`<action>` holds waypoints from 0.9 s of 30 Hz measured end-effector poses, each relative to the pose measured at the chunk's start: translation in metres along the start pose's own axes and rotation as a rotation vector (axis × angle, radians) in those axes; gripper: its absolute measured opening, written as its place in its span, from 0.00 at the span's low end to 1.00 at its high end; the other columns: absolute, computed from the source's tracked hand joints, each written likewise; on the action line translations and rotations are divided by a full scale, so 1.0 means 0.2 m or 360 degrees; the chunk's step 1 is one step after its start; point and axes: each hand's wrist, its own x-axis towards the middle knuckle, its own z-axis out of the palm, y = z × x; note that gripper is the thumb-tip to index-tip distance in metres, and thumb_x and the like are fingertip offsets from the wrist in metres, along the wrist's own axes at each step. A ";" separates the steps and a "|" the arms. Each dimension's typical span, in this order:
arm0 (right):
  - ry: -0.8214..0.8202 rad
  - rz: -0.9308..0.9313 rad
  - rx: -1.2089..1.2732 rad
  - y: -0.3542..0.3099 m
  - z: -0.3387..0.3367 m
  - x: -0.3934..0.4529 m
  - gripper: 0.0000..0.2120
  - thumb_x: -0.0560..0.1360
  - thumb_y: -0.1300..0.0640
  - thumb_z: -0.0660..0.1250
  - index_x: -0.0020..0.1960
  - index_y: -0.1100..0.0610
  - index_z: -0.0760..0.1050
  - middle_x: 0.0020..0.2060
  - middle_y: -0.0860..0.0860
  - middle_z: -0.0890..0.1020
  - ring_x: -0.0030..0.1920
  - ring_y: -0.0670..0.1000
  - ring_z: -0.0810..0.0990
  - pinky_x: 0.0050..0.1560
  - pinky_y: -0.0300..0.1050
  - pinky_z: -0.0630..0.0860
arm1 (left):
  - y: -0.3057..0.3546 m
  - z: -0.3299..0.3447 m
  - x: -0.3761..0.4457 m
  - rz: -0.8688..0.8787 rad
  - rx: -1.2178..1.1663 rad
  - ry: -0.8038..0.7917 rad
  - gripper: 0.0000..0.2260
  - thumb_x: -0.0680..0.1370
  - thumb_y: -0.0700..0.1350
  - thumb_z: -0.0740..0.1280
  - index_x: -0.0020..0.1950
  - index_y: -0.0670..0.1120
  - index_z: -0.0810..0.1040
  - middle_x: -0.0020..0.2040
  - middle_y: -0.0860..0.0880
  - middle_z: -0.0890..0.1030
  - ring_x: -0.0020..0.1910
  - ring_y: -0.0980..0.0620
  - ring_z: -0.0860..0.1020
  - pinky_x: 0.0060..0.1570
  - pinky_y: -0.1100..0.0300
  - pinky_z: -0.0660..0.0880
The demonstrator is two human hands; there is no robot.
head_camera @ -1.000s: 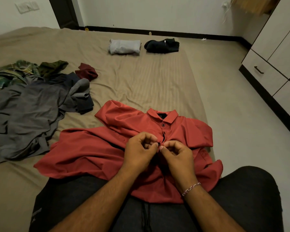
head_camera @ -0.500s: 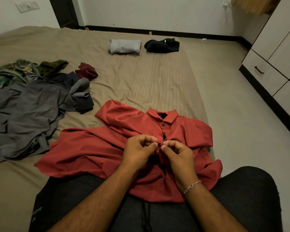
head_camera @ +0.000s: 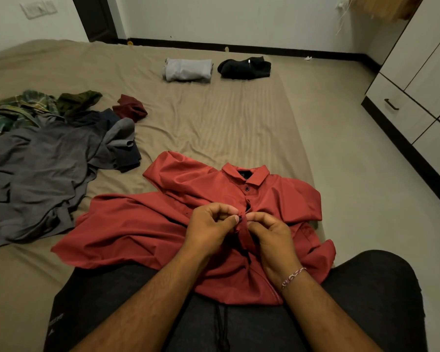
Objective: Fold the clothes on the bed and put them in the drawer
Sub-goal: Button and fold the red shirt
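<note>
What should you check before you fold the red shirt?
1. Both hands on placket: left hand and right hand pinch it: ok.
2. Top button of shirt done: ok.
3. Button in the grip done: cannot tell.
4. Shirt flat: not ok, bunched.
5. Bed space beyond the shirt: ok.
6. Drawer open: not ok.

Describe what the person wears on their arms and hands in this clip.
Both forearms are bare, no sleeves in view. The right wrist carries a thin braided thread bracelet, pinkish-red and white. The left hand and right hand wear no gloves or rings that show.
</note>
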 end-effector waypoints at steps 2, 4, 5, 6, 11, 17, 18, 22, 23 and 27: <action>-0.0016 -0.0035 -0.0025 0.01 -0.01 0.01 0.11 0.76 0.71 0.69 0.44 0.57 0.85 0.42 0.62 0.86 0.42 0.57 0.82 0.48 0.50 0.79 | 0.00 0.00 0.00 0.0009 0.0001 -0.0008 0.07 0.76 0.30 0.72 0.46 0.42 0.83 0.30 0.51 0.82 0.29 0.58 0.77 0.32 0.65 0.75; -0.0030 -0.0075 -0.0056 0.02 -0.02 0.01 0.09 0.76 0.71 0.71 0.45 0.58 0.84 0.42 0.62 0.85 0.43 0.57 0.81 0.48 0.51 0.78 | 0.00 0.00 0.01 0.0010 -0.0007 -0.0015 0.08 0.77 0.30 0.72 0.45 0.42 0.83 0.31 0.51 0.82 0.29 0.57 0.77 0.32 0.65 0.75; -0.0027 -0.0101 -0.0084 0.02 -0.02 0.02 0.08 0.75 0.71 0.72 0.46 0.59 0.84 0.42 0.62 0.85 0.43 0.57 0.81 0.48 0.51 0.78 | -0.01 0.00 0.01 0.0011 -0.0004 -0.0016 0.08 0.77 0.30 0.72 0.45 0.42 0.83 0.31 0.51 0.82 0.29 0.57 0.77 0.32 0.65 0.75; -0.0024 -0.0127 -0.0112 0.03 -0.02 0.02 0.07 0.75 0.71 0.72 0.47 0.60 0.83 0.42 0.62 0.85 0.42 0.57 0.81 0.46 0.50 0.79 | -0.01 0.00 0.01 0.0014 0.0002 -0.0017 0.08 0.77 0.30 0.72 0.45 0.42 0.82 0.32 0.50 0.82 0.29 0.57 0.77 0.32 0.65 0.75; -0.0055 -0.0262 -0.0267 0.02 -0.02 0.02 0.08 0.74 0.73 0.72 0.50 0.64 0.82 0.36 0.52 0.84 0.37 0.49 0.81 0.39 0.42 0.80 | -0.03 -0.01 0.03 0.0045 0.0080 -0.0004 0.11 0.78 0.29 0.69 0.45 0.44 0.82 0.33 0.49 0.81 0.31 0.53 0.75 0.33 0.63 0.74; -0.0075 -0.0330 -0.0291 0.03 -0.02 0.03 0.08 0.74 0.74 0.72 0.50 0.65 0.82 0.35 0.49 0.84 0.35 0.45 0.81 0.37 0.38 0.79 | -0.02 0.00 0.02 0.0009 -0.0012 -0.0001 0.10 0.78 0.30 0.70 0.45 0.44 0.83 0.32 0.50 0.81 0.29 0.56 0.75 0.33 0.65 0.74; -0.0077 -0.0332 -0.0286 0.03 -0.02 0.03 0.08 0.74 0.74 0.72 0.50 0.64 0.82 0.35 0.50 0.84 0.35 0.45 0.81 0.37 0.39 0.79 | -0.01 0.00 0.02 0.0006 -0.0035 -0.0004 0.09 0.78 0.30 0.70 0.45 0.43 0.83 0.31 0.50 0.81 0.29 0.58 0.75 0.32 0.66 0.73; -0.0074 -0.0333 -0.0259 0.04 -0.02 0.03 0.09 0.74 0.73 0.72 0.51 0.62 0.83 0.37 0.51 0.84 0.37 0.47 0.82 0.39 0.41 0.80 | -0.01 0.00 0.02 0.0013 -0.0085 -0.0029 0.08 0.78 0.30 0.70 0.46 0.42 0.84 0.33 0.47 0.81 0.29 0.57 0.76 0.33 0.66 0.74; -0.0074 -0.0336 -0.0255 0.04 -0.02 0.03 0.09 0.74 0.73 0.73 0.50 0.62 0.83 0.37 0.51 0.84 0.37 0.47 0.83 0.39 0.41 0.80 | -0.02 -0.01 0.02 0.0009 -0.0092 -0.0032 0.08 0.77 0.30 0.70 0.46 0.42 0.83 0.34 0.46 0.81 0.30 0.56 0.76 0.34 0.65 0.75; -0.0077 -0.0349 -0.0279 0.04 -0.02 0.04 0.10 0.74 0.73 0.73 0.50 0.61 0.83 0.39 0.51 0.85 0.38 0.47 0.81 0.41 0.40 0.80 | -0.03 -0.02 0.04 -0.0006 -0.0091 -0.0049 0.09 0.77 0.29 0.70 0.46 0.43 0.83 0.36 0.43 0.81 0.31 0.53 0.76 0.35 0.63 0.75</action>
